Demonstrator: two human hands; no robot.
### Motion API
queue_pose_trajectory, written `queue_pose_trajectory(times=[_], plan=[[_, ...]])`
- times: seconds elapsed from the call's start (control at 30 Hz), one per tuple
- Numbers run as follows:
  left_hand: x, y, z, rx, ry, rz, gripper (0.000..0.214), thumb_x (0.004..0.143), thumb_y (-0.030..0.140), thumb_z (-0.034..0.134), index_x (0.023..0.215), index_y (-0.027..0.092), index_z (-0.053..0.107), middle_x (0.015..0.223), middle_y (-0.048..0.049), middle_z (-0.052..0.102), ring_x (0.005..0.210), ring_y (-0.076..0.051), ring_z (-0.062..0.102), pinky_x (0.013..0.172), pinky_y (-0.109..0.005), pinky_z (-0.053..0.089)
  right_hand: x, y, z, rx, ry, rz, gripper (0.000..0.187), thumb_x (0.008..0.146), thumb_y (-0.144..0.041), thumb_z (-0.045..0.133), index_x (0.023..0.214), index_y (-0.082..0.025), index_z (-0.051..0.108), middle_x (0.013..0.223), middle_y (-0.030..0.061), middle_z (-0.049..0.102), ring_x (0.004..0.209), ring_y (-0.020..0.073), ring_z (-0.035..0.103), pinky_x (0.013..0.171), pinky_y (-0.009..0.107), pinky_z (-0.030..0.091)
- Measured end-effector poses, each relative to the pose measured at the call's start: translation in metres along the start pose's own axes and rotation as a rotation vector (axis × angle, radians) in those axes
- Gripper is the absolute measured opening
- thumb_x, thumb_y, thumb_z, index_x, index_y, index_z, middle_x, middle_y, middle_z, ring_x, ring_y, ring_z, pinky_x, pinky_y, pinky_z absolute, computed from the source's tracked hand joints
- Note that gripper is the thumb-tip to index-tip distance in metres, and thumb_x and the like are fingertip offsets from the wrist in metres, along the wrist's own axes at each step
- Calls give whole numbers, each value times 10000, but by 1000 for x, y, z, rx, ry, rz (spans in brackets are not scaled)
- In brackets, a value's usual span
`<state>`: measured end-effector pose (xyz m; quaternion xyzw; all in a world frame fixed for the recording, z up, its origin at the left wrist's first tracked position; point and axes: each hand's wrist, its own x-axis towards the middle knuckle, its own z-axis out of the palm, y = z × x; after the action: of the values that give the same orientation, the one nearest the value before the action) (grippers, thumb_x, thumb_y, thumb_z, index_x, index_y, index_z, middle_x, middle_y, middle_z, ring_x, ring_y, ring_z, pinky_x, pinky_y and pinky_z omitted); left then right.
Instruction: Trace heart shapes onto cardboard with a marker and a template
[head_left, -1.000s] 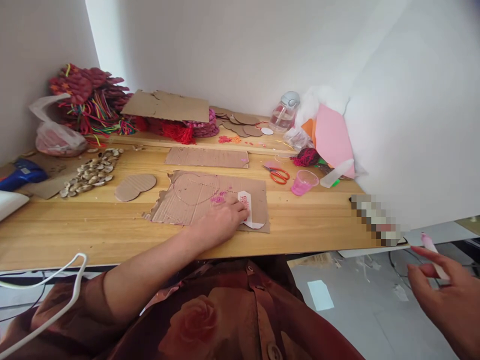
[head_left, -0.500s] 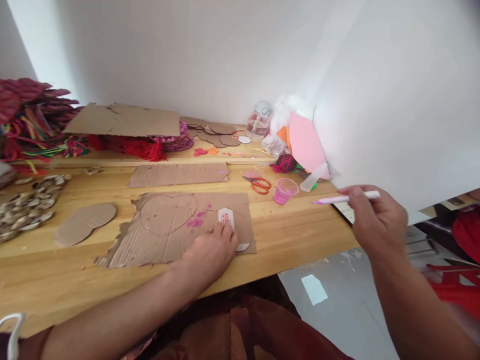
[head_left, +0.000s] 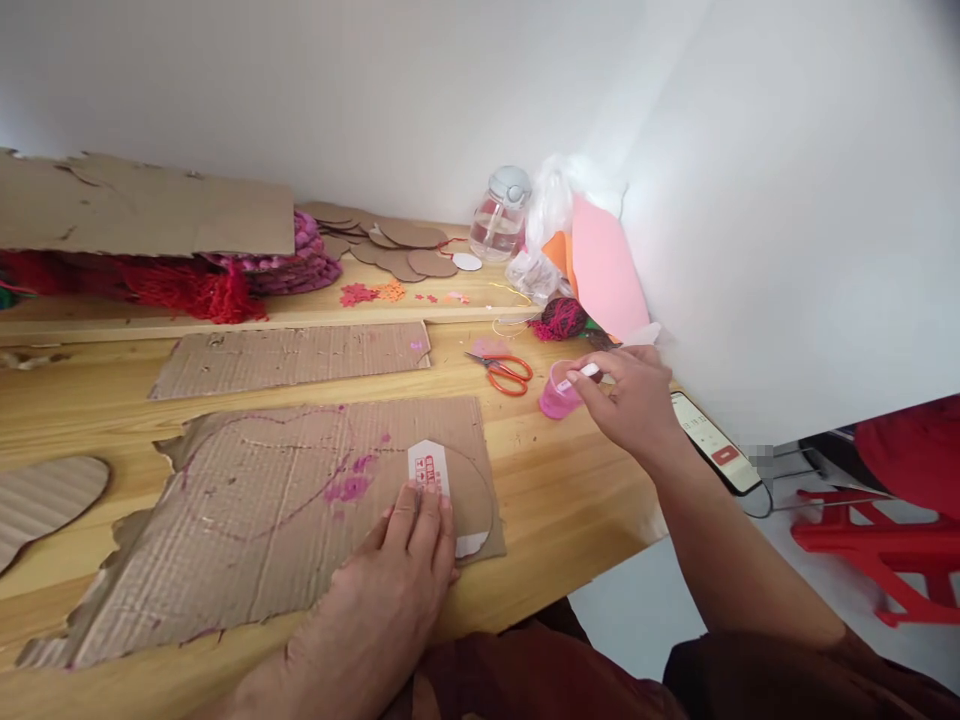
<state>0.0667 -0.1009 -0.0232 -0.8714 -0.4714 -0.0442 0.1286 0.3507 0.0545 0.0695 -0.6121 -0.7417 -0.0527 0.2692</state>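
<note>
My left hand (head_left: 409, 550) lies flat, pressing its fingers on a cardboard piece with a white label (head_left: 427, 465). That piece rests on a torn corrugated cardboard sheet (head_left: 262, 520), which bears a drawn purple outline and purple smears. In a pinch, my right hand (head_left: 630, 395) holds a white marker pen (head_left: 589, 371) over a small clear plastic cup (head_left: 559, 395) tinted pink. The pen's tip is down inside the cup and hidden. Orange-handled scissors (head_left: 504, 373) lie open just left of the cup.
Behind are a cardboard strip (head_left: 300, 358), stacked cardboard cutouts (head_left: 405, 235), a water bottle (head_left: 499, 215), pink sheet (head_left: 607, 270) and dark yarn ball (head_left: 562, 318). A phone (head_left: 716, 445) lies at the right edge. A red stool (head_left: 862, 535) stands beyond.
My right hand has brought the marker pen left to the cup. My left hand stays on the labelled cardboard. The view has shifted right and closer, with the shells now out of sight.
</note>
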Motion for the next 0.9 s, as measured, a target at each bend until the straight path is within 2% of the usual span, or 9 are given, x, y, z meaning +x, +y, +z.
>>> queue_pose_trajectory(times=[0.13,0.23,0.33,0.47,0.63,0.73,0.9], plan=[[-1,-1,-4,33,-7,22,445,977,307,629,1388,144,681,1435,-195,657,1364,-370,598,1031,-437,586,3,2,8,-26,-84,-4,252,886,-399,596,773,-238,754,820,63,775,981,318,571,947,476,373],[-2,-1,-5,53,3,28,447,960,284,642,1380,138,685,1440,-198,653,1356,-373,605,1017,-439,591,5,2,8,-38,-95,-5,328,927,-442,545,763,-235,738,769,79,744,982,328,581,931,477,381],[-1,-1,-7,51,30,23,454,943,290,659,1361,117,695,1430,-206,659,1333,-378,623,993,-443,603,5,2,7,-28,-100,-6,399,968,-480,486,739,-231,699,834,89,760,989,324,594,927,473,398],[2,-2,-10,51,72,31,430,924,275,659,1313,104,725,1373,-199,699,1274,-371,665,927,-426,632,6,4,7,-28,-95,2,357,954,-479,528,757,-228,688,872,95,771,982,325,613,900,452,419],[6,-9,-14,64,111,65,404,905,281,682,1260,105,756,1317,-182,734,1214,-351,700,870,-401,652,1,7,8,24,-74,-116,318,997,-420,515,808,-216,670,853,84,761,797,249,634,800,382,436],[7,-13,-16,56,125,93,404,891,288,712,1252,114,761,1293,-169,748,1204,-342,702,865,-391,652,-6,7,8,24,-37,-150,283,1012,-378,489,845,-213,646,848,89,743,782,247,642,732,362,437],[5,-14,-14,61,101,90,355,942,247,648,1265,142,754,1296,-151,747,1204,-331,698,815,-377,649,-20,2,4,10,4,-238,247,1046,-332,458,872,-227,598,815,69,702,780,243,652,682,345,448]])
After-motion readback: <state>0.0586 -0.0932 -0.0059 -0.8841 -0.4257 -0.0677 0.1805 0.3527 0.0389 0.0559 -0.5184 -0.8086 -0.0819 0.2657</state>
